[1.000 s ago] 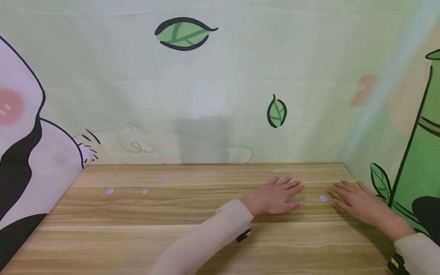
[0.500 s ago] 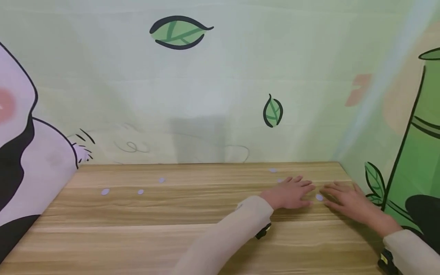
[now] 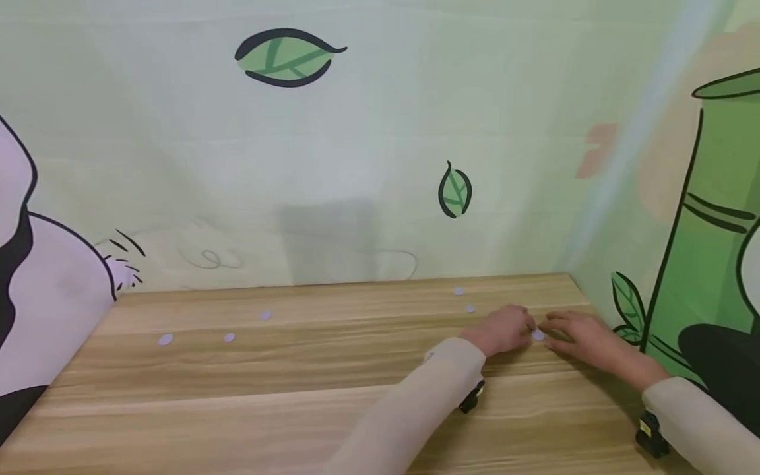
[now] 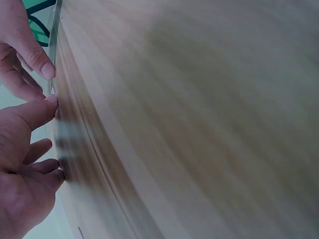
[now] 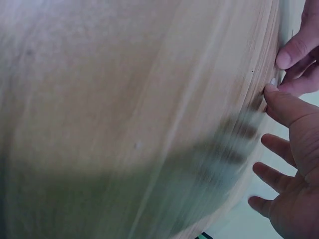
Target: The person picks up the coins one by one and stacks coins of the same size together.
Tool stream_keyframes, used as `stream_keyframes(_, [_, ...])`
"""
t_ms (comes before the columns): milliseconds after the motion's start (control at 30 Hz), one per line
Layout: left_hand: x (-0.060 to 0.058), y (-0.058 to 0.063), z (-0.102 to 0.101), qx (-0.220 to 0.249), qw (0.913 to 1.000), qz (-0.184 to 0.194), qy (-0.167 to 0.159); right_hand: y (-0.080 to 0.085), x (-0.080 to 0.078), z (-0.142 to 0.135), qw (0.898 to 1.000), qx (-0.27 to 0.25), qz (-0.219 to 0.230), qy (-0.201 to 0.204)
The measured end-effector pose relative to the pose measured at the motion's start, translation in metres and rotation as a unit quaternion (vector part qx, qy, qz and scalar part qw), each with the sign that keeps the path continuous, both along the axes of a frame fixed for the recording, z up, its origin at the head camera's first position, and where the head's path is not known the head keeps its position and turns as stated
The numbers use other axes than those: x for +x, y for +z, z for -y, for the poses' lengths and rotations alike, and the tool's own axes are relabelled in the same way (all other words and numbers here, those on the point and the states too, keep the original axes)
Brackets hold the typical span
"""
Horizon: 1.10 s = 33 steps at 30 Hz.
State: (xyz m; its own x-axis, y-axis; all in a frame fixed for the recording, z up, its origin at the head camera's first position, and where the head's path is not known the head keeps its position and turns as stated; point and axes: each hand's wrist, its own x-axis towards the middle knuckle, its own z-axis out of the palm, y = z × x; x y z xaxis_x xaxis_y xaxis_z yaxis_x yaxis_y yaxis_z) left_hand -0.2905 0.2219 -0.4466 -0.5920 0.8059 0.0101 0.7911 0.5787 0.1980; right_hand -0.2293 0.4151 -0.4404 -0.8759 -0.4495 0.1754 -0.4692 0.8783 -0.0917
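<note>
A small pale round disc (image 3: 537, 334) lies on the wooden table between my two hands in the head view. My left hand (image 3: 503, 330) is on its left side, fingers bent downward, fingertips right at the disc's edge. From the right, my right hand (image 3: 584, 340) reaches in, its index finger and thumb (image 3: 556, 344) close around the disc's near side. In the left wrist view the left thumb (image 4: 45, 107) is at the disc, facing the right hand's thumb (image 4: 42, 64). The right wrist view has the right thumb (image 5: 281, 102) at the disc (image 5: 273, 81), with the other fingers spread apart.
Two similar discs, a farther one (image 3: 458, 291) and a nearer one (image 3: 470, 309), lie beyond the left hand. Several more, including one disc (image 3: 165, 339), are at the table's left. A printed cloth (image 3: 356, 132) with leaves and bamboo stands behind the wooden table (image 3: 237, 376).
My left hand has moved right to the disc, and its fingers have bent from straight. The right hand has come slightly closer to the disc. The head view has turned to the right.
</note>
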Motion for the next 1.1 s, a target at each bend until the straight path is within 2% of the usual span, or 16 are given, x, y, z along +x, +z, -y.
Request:
stream_keyframes(133, [0.000,0.000,-0.004,0.020,0.9994,-0.009,0.027,-0.002,-0.002,0.002,0.999,-0.039,0.003,0.002])
stream_keyframes(300, [0.000,-0.002,-0.005,0.027,0.9973,-0.015,0.066,-0.005,-0.005,0.003,0.998,-0.065,0.021,-0.016])
stream_keyframes(433, [-0.003,-0.005,-0.006,0.046,0.9952,0.004,0.086,-0.007,-0.008,0.004,0.995,-0.083,0.034,-0.030])
stream_keyframes(567, [-0.006,-0.006,-0.007,0.062,0.9934,0.030,0.092,-0.008,-0.009,0.006,0.992,-0.107,0.049,-0.036])
stream_keyframes(800, [-0.011,-0.004,-0.011,0.095,0.9846,0.087,0.118,-0.004,-0.012,0.008,0.985,-0.138,0.085,-0.059])
stream_keyframes(933, [-0.012,0.000,-0.012,0.094,0.9840,0.093,0.119,-0.003,-0.010,0.007,0.982,-0.147,0.089,-0.081])
stream_keyframes(1100, [-0.013,-0.001,-0.010,0.103,0.9804,0.122,0.115,-0.004,-0.008,0.008,0.982,-0.148,0.088,-0.082])
